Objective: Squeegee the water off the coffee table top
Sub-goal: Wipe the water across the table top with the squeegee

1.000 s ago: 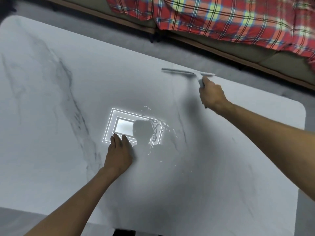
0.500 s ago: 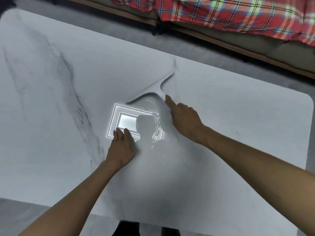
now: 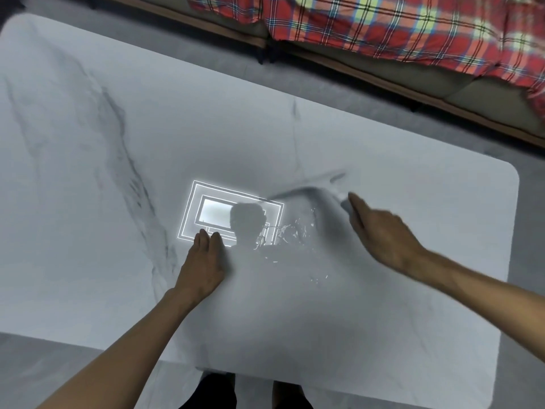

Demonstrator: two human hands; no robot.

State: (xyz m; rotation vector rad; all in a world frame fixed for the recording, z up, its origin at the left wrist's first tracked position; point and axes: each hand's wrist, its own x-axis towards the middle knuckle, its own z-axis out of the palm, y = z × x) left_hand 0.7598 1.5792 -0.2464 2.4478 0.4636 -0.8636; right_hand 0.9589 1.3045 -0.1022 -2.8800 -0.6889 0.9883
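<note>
The white marble coffee table top (image 3: pixel 118 261) fills most of the view. A patch of water droplets (image 3: pixel 292 234) glistens near its middle, beside the bright reflection of a ceiling light (image 3: pixel 212 212). My right hand (image 3: pixel 380 231) grips the handle of a pale squeegee (image 3: pixel 312 191), index finger stretched along it; the blade is motion-blurred and lies just beyond the droplets. My left hand (image 3: pixel 205 267) rests flat on the table, fingers straight, at the near edge of the light's reflection.
A sofa with a red plaid blanket (image 3: pixel 383 28) runs along the far side, across a strip of grey floor (image 3: pixel 324 93). The table's rounded right corner (image 3: pixel 510 175) and near edge (image 3: pixel 88 346) are in view. My legs (image 3: pixel 250 391) stand at the near edge.
My right hand swept the squeegee from the far edge toward the middle, then to the right across the wet patch. My left hand stayed put on the table.
</note>
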